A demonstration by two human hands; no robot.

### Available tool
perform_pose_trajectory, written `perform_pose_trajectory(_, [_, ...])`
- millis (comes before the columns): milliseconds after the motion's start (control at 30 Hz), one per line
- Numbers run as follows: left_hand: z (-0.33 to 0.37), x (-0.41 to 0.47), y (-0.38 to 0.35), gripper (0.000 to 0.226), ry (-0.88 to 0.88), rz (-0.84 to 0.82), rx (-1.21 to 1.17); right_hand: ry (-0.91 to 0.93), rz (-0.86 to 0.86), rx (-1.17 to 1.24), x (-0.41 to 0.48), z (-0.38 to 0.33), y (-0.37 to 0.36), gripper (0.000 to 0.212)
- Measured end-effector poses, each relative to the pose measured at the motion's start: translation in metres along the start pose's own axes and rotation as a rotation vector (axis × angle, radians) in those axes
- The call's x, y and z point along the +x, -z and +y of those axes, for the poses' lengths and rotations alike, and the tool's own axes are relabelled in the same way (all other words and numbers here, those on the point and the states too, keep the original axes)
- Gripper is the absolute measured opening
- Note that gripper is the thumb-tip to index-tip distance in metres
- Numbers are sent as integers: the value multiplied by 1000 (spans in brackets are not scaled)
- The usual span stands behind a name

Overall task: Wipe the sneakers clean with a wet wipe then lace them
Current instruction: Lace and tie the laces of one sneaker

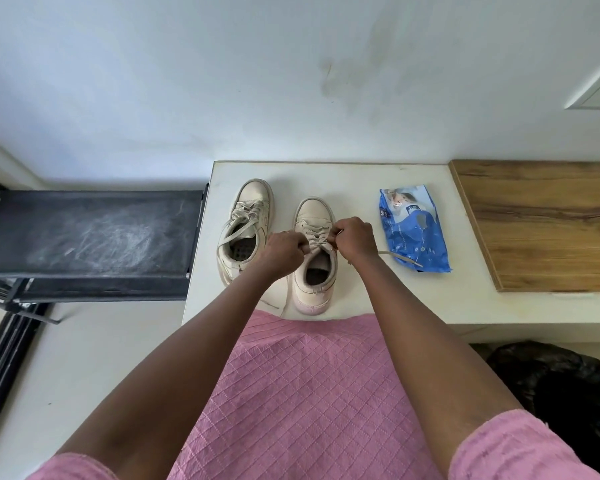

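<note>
Near worktop front edge: lacing step, pinching lace of nearer sneaker at top eyelets with left hand and right hand. Lying just beside, toward left edge: second sneaker. Probably calling next for pulling snug, knotting.

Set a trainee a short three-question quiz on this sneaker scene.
1. True or false: the left hand and right hand both pinch laces on the cream leather sneaker nearer the blue plastic wet-wipe packet.
2. The packet lies: A in a hand; B on the white tabletop; C inside a sneaker.
3. How many sneakers stand on the tabletop?
Key: 1 true; 2 B; 3 two.
</note>
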State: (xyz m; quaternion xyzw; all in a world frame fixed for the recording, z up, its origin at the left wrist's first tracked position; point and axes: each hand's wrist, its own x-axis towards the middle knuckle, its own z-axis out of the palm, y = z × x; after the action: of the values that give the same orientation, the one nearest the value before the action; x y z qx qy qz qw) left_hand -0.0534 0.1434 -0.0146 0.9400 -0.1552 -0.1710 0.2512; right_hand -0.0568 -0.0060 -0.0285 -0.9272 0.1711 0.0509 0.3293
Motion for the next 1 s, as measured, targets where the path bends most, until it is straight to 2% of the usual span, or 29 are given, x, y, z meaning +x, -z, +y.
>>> perform_pose_trajectory(67, [-4, 1, 1, 25, 78, -23, -207, -41, -70, 25, 2, 5, 6, 12])
perform_pose_trajectory(133, [-4, 3, -1, 33, 178, -6, -560, -66, -157, 33, 1, 7, 14, 26])
perform_pose_trajectory(167, [-3, 4, -2, 34, 218, 9, -731, -83, -204, 147, -1, 9, 17, 28])
perform_pose_trajectory(200, [0, 5, -2, 35, 237, 17, -863, -118, -263, 361, -3, 9, 20, 26])
perform_pose_trajectory(300, [8, 8, -5, 36, 237, 23, -1066, -244, -381, 1032, -6, 12, 24, 16])
perform_pose_trajectory(400, [14, 9, -4, 30, 255, 13, -1272, -231, -373, 1259, -6, 13, 21, 13])
perform_pose_trajectory(500, [14, 11, -3, 25, 258, -9, -1407, -190, -355, 1285, -6, 10, 17, 15])
perform_pose_trajectory(667, [10, 15, -3, 27, 234, -63, -1281, -136, -340, 1229, -8, 7, 13, 23])
perform_pose_trajectory(767, [10, 17, -2, 26, 240, -15, -1212, -99, -273, 1097, -9, 4, 18, 19])
perform_pose_trajectory(867, [11, 20, -1, 17, 288, 44, -1260, -97, -175, 937, -8, -3, 23, 14])
perform_pose_trajectory(1000, [10, 25, -2, 21, 360, 55, -1223, -9, -35, 713, -6, -11, 19, 23])
